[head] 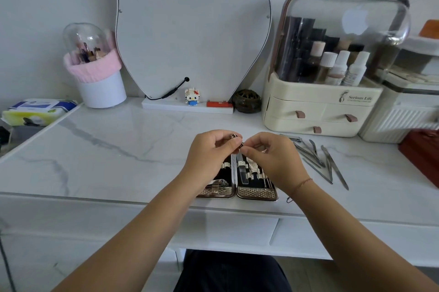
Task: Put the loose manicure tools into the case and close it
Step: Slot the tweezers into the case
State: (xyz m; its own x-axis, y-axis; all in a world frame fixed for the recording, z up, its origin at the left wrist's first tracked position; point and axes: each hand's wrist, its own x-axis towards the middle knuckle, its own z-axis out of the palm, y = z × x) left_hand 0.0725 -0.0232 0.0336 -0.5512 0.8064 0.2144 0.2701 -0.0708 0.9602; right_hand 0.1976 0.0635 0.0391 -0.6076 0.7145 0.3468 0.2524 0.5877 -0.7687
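lay open flat at the near edge of the marble table (pixel 114 149), the case (pixel 237 180), both halves up, with a clipper tucked in the left half and a clear file strapped in the right. hovered right over its far end, the left hand (pixel 209 151) and the right hand (pixel 270 156), fingertips nearly meeting, both pinched shut on a small dark tool (pixel 237 140); which hand bore the weight could not be told. sat well to the right of the case, just clear of the right wrist, the pile of loose metal tools (pixel 318 158), crossed over one another, none yet in its loop. stood farther back, the cosmetics organizer (pixel 318 111) and the mirror (pixel 190 30).

likely risks, judged from this: slipping of the small piece from a two-handed pinch, down into the case or off the near edge; snagging on the elastic loops if pushed in at an angle; scattering of the crossed tools by a brushing forearm; failure to close if any tool sat proud of the hinge.
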